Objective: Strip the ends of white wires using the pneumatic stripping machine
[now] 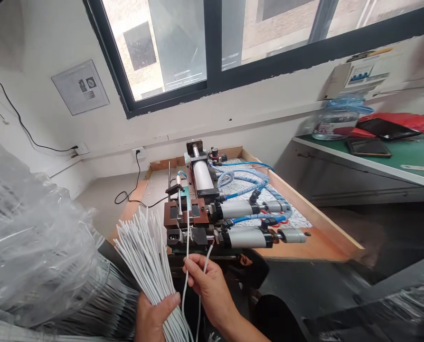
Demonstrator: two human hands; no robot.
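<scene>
A thick bundle of white cables (151,266) leans upward in my left hand (156,313), whose thumb and fingers are wrapped round it. Pinched between the thumb and forefinger of my right hand (206,280) is a single white cable (187,251). Its upper end runs into the front of a pneumatic machine (186,213) with brown and black clamp blocks. A second white cable (207,259) passes by the fingers of my right hand, with a reddish tip near the front block. Silver air cylinders (247,237) lie to the right of the blocks.
The machine stands in a shallow wooden tray (315,223) with blue air hoses (247,190). Plastic-wrapped cable bundles (48,247) crowd the left side. On a green bench (407,161) at right are a large plastic bottle (338,118) and a phone (368,147).
</scene>
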